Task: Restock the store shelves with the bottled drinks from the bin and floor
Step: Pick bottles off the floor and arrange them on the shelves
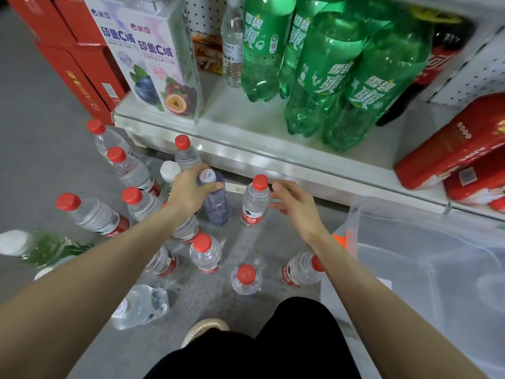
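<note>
On the left, red-capped water bottles (pixel 93 214) stand and lean on the floor. Right of them, the left hand (pixel 188 191) grips the purple bottle (pixel 217 206) round its neck, just under the white cap; this bottle stands upright on the floor, just near of the shelf (pixel 246 119). Further right, one red-capped bottle (pixel 254 205) stands upright, its long axis vertical. The right hand (pixel 293 203) hangs just to its right, fingers spread wide and holding nothing (whether the fingertips touch it, I cannot tell). So that bottle lies left of the open palm, nearer the right hand. At far right sits the clear bin (pixel 352 222).
</note>
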{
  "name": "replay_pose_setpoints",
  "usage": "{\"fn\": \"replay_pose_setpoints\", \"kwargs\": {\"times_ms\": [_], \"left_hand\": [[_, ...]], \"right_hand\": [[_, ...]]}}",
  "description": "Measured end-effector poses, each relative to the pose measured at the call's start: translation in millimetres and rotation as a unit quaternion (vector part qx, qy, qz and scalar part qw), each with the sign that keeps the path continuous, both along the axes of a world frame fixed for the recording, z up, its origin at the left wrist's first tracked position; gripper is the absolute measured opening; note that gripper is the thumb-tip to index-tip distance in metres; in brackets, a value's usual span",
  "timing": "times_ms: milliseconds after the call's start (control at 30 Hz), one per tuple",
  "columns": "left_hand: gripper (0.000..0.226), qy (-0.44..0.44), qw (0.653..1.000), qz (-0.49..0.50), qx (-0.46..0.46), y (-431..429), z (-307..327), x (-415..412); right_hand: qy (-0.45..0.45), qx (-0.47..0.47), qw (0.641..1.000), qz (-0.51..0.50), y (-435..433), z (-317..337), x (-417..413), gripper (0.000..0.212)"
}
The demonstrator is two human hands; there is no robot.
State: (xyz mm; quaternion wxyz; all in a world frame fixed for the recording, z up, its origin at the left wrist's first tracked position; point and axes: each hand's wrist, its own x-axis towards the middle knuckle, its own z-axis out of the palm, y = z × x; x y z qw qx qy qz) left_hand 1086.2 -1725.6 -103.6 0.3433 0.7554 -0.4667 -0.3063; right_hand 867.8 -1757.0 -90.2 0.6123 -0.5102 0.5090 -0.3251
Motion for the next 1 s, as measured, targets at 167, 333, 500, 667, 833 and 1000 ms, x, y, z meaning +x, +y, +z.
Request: {"fn": "replay_pose_setpoints", "kwargs": {"times_ms": [167,333,500,667,833,1000], "left_hand": [[0.027,-0.025,0.999,-0.003,-0.046,10,46,1],[0.026,-0.076,0.991,-0.004,-0.106,12,127,-6],[0.042,-0.100,0.980,-0.007,-0.169,9,216,-28],[0.055,-0.052,0.974,-0.007,-0.221,-8,281,-47],[0.038,-0.044,0.970,0.001,-0.239,-24,331,-79],[0.043,-0.025,0.967,-0.021,-0.251,-40,361,-111]], "right_hand": [[-0.016,-0.004,1.000,0.011,1,25,5,0.020],[-0.013,-0.045,0.998,0.037,-2,72,13,0.019],[-0.006,-0.099,0.990,0.100,-4,143,15,0.040],[-0.022,-0.155,0.981,0.116,-6,201,3,0.047],[-0.012,-0.229,0.968,0.099,-13,236,-19,0.052],[0.055,-0.301,0.951,0.032,-18,257,-38,0.061]]}}
